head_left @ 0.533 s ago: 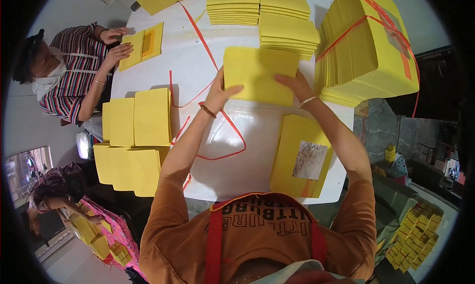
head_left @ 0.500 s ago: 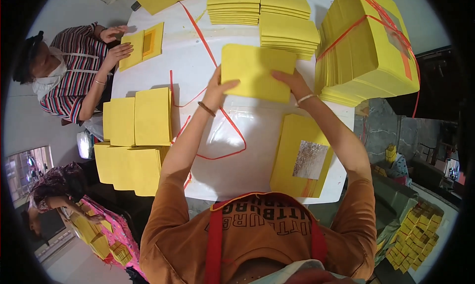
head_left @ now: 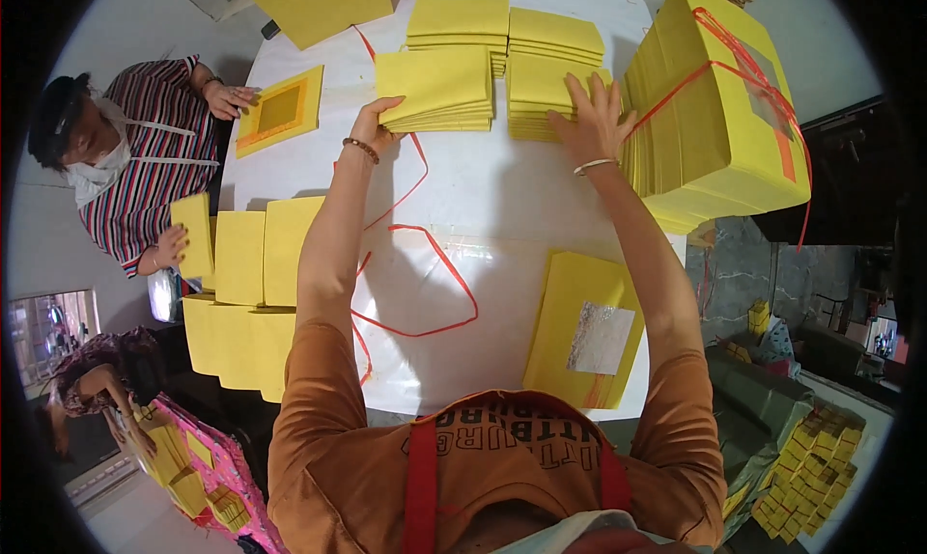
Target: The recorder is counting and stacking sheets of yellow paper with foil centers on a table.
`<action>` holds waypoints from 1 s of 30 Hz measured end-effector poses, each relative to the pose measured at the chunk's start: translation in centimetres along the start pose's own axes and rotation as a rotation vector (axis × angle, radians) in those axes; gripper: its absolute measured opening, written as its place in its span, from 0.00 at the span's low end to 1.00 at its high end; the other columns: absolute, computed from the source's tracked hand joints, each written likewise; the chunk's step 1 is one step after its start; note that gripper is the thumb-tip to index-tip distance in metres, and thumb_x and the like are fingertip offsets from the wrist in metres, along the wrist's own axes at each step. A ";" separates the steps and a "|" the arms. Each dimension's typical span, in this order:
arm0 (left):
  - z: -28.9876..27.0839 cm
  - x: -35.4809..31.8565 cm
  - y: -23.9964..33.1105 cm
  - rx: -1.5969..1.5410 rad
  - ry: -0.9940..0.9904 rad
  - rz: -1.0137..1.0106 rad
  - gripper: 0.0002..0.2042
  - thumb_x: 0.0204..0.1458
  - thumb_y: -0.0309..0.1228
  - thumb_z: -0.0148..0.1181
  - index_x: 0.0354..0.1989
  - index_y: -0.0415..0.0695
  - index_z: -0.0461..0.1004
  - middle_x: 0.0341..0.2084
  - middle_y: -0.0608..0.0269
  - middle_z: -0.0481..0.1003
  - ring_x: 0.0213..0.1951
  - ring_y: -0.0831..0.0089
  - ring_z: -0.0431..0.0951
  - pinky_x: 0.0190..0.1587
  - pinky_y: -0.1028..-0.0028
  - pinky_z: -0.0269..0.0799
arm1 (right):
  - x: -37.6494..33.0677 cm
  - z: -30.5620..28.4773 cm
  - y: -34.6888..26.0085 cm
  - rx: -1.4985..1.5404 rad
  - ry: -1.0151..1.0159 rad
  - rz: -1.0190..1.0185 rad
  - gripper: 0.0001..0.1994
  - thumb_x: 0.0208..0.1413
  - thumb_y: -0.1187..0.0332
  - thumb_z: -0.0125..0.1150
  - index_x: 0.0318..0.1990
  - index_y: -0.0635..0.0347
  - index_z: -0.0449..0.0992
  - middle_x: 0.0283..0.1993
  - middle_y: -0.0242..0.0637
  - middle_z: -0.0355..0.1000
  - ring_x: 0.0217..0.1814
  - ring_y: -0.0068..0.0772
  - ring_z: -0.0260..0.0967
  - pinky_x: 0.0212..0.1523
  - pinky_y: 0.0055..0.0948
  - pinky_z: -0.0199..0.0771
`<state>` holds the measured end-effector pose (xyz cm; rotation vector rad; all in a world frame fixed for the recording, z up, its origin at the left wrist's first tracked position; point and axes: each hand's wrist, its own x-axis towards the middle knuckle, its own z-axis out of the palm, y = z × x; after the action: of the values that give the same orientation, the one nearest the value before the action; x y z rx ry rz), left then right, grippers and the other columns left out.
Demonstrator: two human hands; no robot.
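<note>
My left hand point(head_left: 372, 126) grips the left edge of a small stack of yellow folded paper pieces point(head_left: 435, 89), thumb on top and the other fingers hidden beside or under it. Spread fingers of my right hand point(head_left: 594, 124) rest on the right part of a neighbouring yellow stack point(head_left: 546, 86), not wrapped round it. Behind these two sit a yellow stack point(head_left: 459, 18) at left and another yellow stack point(head_left: 555, 35) at right. A narrow gap separates the stack in my left hand from the one under my right.
A tall yellow bundle tied with red ribbon point(head_left: 719, 110) stands at right. Nearer lies a yellow pile with a silvery patch point(head_left: 601, 337). Loose red ribbon point(head_left: 473, 293) curls on the white table point(head_left: 435, 361). At left, a co-worker point(head_left: 159, 149) touches yellow pieces by more yellow stacks point(head_left: 241, 342).
My hands were together on one yellow piece over the table's middle. They have moved farther away and apart onto the stacks. The co-worker's nearer hand has moved to a yellow piece by the left stacks.
</note>
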<state>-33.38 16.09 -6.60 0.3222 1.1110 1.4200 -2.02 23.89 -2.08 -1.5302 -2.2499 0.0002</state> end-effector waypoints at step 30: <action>-3.0 3.0 -3.9 0.317 0.531 0.334 0.30 0.52 0.54 0.43 0.51 0.39 0.61 0.39 0.54 0.71 0.43 0.63 0.69 0.46 0.67 0.62 | -5.2 -3.0 0.1 0.481 -0.092 -0.293 0.26 0.47 0.55 0.59 0.55 0.49 0.65 0.63 0.46 0.49 0.66 0.49 0.42 0.61 0.49 0.44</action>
<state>-33.95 16.68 -12.32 0.3789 1.7900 1.6746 0.72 18.61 -1.11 -0.9616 -2.3021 0.4973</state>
